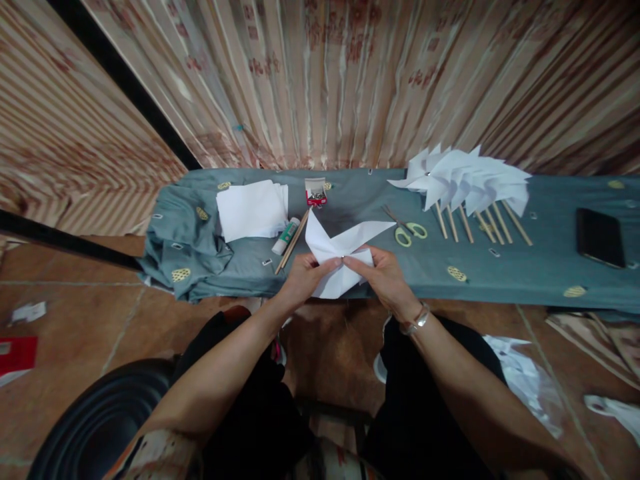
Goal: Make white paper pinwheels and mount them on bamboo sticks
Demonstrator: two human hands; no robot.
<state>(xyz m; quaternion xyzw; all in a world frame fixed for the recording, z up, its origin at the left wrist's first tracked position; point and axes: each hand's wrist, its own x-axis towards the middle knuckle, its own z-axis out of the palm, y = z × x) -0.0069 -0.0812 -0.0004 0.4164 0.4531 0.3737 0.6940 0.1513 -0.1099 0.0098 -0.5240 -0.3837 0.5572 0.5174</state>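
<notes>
Cloth-covered bench, grey-green. White paper pinwheel: pinched by left hand and right hand, near centre; small fastener there, seemingly metal, indistinct.

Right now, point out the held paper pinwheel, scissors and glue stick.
Held paper pinwheel (pixel 341 247), head view: paper near its center.
Scissors (pixel 405 226), head view: where blades meet handles.
Glue stick (pixel 289 232), head view: green label.
</notes>
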